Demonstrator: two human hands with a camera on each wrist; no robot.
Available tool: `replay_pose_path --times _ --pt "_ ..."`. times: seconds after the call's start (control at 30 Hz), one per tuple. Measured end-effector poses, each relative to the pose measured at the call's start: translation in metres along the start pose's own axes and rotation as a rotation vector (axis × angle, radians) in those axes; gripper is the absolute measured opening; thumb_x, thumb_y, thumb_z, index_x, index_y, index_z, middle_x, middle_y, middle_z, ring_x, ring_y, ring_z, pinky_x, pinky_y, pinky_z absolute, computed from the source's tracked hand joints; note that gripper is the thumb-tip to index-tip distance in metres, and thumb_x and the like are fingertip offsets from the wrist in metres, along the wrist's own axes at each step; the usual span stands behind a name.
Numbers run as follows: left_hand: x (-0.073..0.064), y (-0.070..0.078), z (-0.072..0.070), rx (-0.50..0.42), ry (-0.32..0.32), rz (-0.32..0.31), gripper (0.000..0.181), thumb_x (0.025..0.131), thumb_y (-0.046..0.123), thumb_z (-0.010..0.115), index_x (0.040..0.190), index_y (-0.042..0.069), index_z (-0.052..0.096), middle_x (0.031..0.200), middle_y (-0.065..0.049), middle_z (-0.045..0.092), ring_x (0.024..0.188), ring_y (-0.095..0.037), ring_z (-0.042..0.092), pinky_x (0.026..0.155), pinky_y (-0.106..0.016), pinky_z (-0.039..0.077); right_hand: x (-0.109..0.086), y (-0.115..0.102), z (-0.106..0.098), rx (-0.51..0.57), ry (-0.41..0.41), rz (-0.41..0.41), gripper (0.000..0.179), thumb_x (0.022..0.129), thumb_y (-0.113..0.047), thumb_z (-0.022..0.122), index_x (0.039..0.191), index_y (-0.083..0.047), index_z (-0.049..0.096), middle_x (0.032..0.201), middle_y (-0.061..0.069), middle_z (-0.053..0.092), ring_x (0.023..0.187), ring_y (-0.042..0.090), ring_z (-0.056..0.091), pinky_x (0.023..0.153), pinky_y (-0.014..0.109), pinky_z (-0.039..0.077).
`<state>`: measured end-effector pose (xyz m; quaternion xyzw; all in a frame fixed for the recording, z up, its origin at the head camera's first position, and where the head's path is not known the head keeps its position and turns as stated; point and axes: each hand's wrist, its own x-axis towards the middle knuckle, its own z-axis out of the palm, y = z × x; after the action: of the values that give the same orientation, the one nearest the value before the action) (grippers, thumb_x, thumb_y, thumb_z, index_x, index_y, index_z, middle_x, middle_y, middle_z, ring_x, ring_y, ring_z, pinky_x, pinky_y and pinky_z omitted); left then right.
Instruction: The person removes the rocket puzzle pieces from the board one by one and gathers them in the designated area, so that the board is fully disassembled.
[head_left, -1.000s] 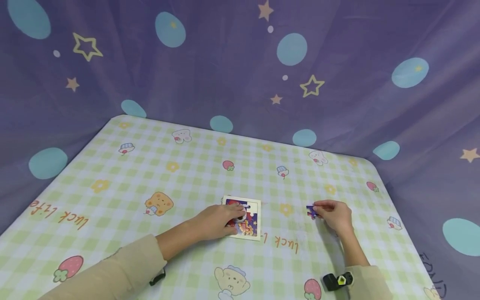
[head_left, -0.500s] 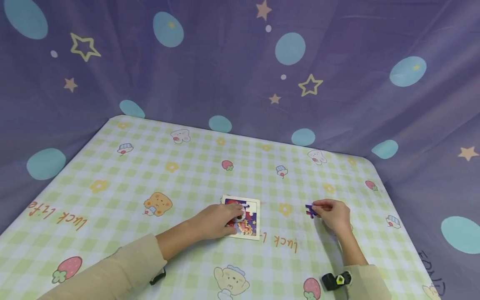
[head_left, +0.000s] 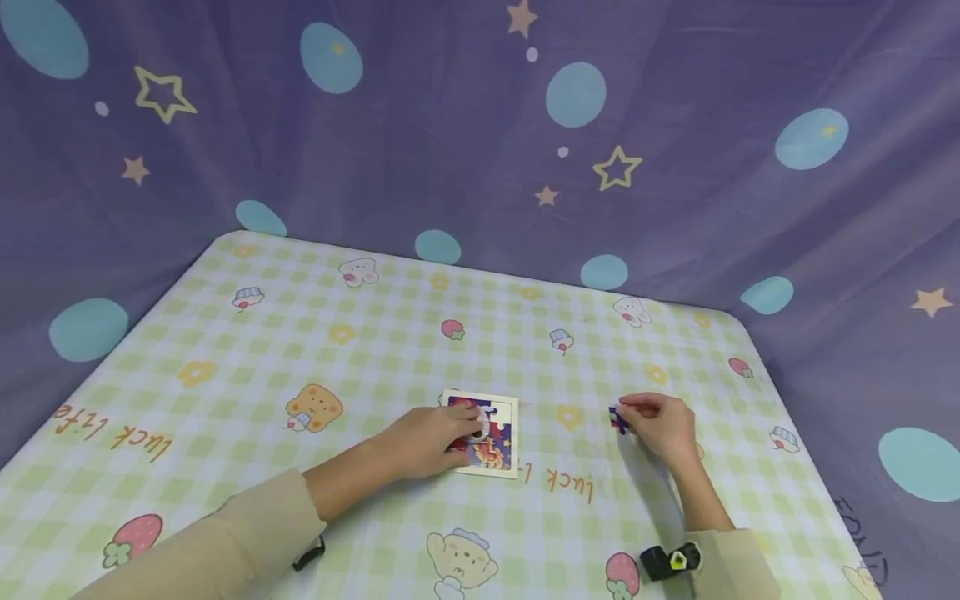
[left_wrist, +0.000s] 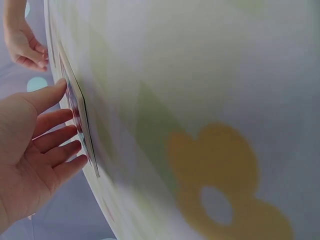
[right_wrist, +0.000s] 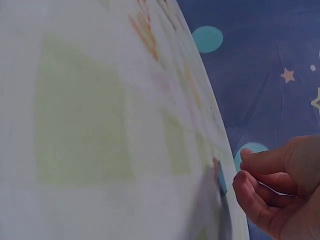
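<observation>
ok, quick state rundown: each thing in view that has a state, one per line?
puzzle board: flat on the tablecloth, partly filled, a light gap showing at its top right.
loose puzzle piece: pinched at the right hand's fingertips, low over the cloth, apart from the board.
left hand: fingers straight, resting on the board.
right hand: fingers curled, pinching the piece.
tablecloth: spread flat.

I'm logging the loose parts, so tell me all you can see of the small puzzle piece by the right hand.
The puzzle piece is small, flat and looks like card, printed mostly dark blue with a bit of red. It sits low at the checked tablecloth, right of the puzzle board and apart from it. The right hand pinches its right edge with curled fingertips. Whether it lies fully flat cannot be told.
</observation>
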<state>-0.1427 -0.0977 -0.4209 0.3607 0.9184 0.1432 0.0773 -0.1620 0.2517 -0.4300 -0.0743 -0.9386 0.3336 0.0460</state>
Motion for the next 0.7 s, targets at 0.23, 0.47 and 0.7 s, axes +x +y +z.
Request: replay_pose_path --times 0.23,0.47,0.7 --pt "-0.007 -0.005 -0.001 0.003 0.001 -0.008 0.049 0.089 0.033 0.067 0.132 0.010 0.059 0.142 -0.007 0.054 0.135 -0.027 0.049 0.108 -0.044 0.045 -0.001 -0.015 0.004 0.036 -0.036 -0.036 0.019 0.085 -0.017 0.073 0.099 -0.005 0.075 0.083 0.012 0.076 0.064 0.006 0.068 0.059 0.014 0.049" --pt "-0.013 -0.008 0.000 -0.009 0.015 -0.001 0.051 0.089 0.032 0.066 0.134 0.011 0.057 0.142 -0.007 0.054 0.134 -0.027 0.050 0.107 -0.044 0.046 -0.003 -0.033 0.019 0.045 -0.062 -0.085 0.017 0.082 -0.017 0.075 0.097 -0.008 0.076 0.088 0.011 0.077 0.073 0.012 0.071 0.061 0.015 0.050" --pt "-0.014 -0.009 -0.001 -0.018 0.011 0.005 0.052 0.090 0.034 0.065 0.136 0.011 0.055 0.144 -0.007 0.052 0.135 -0.027 0.049 0.106 -0.044 0.047 -0.005 -0.050 0.040 0.097 -0.129 -0.129 0.016 0.082 -0.017 0.076 0.095 -0.009 0.076 0.084 0.008 0.076 0.071 0.011 0.070 0.065 0.020 0.054"
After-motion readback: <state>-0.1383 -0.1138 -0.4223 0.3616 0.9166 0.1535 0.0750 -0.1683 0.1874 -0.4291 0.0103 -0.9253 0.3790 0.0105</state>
